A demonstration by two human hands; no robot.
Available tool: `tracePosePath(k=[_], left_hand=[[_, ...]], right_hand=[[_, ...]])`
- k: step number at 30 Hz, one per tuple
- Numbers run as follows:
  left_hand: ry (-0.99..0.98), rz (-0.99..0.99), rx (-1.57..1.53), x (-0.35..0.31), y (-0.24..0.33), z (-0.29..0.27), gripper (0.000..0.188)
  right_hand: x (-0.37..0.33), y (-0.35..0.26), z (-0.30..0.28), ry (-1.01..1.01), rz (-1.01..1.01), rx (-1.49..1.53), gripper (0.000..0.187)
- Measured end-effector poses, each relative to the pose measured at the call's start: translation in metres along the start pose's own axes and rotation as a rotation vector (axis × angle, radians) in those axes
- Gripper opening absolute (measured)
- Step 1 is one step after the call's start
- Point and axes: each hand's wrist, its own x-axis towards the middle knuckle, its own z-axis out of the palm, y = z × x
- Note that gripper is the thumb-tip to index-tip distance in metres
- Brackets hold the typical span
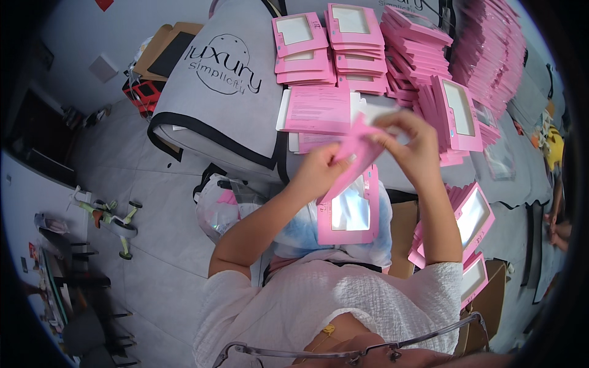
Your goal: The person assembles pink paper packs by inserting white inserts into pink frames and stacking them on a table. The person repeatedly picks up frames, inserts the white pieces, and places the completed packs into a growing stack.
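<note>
A pink folding carton (pixel 351 158) is held up at a tilt in front of me. My left hand (pixel 320 164) grips its lower left side, thumb on top. At its upper end my right hand (pixel 410 142) is closed on the edge, its fingers slightly blurred by motion. Across my lap lies a pink windowed carton (pixel 325 236), partly covered by the held one. Just beyond my hands, flat pink cartons (pixel 316 109) rest printed side up on the grey sofa, white flaps showing.
Several stacks of pink windowed cartons (pixel 356 37) cover the sofa's far part, with a tall pile (pixel 489 55) at the far right. More cartons (pixel 471 218) stand in a cardboard box (pixel 491 300) at my right. A clear plastic bag (pixel 218 211) sits left of my lap; a child's tricycle (pixel 110 218) stands farther left.
</note>
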Motion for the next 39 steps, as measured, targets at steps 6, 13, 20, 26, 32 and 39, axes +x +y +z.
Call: tracePosePath(k=[6, 13, 20, 26, 32, 39], left_hand=[[0.334, 0.189, -1.293, 0.008, -0.012, -0.001, 0.038], [0.386, 0.176, -1.599, 0.012, -0.034, 0.023, 0.04], [0.37, 0.241, -1.484, 0.006, -0.024, 0.041, 0.044], [0.444, 0.281, -1.401, 0.006, -0.022, 0.043, 0.043], [0.49, 0.275, -1.37, 0.017, -0.046, 0.046, 0.038], [0.501, -0.248, -1.44, -0.009, -0.119, 0.073, 0.032]], right_hand=[[-0.062, 0.01, 0.032, 0.448, -0.152, -0.034, 0.024], [-0.099, 0.026, 0.074, 0.297, -0.068, -0.394, 0.082], [-0.082, 0.032, 0.087, 0.289, 0.261, 0.306, 0.098], [-0.088, 0.057, 0.093, 0.3, 0.274, 0.221, 0.095], [-0.084, 0.026, 0.084, 0.298, 0.143, -0.601, 0.077], [-0.1, 0.06, 0.1, -0.403, -0.15, -0.713, 0.048]])
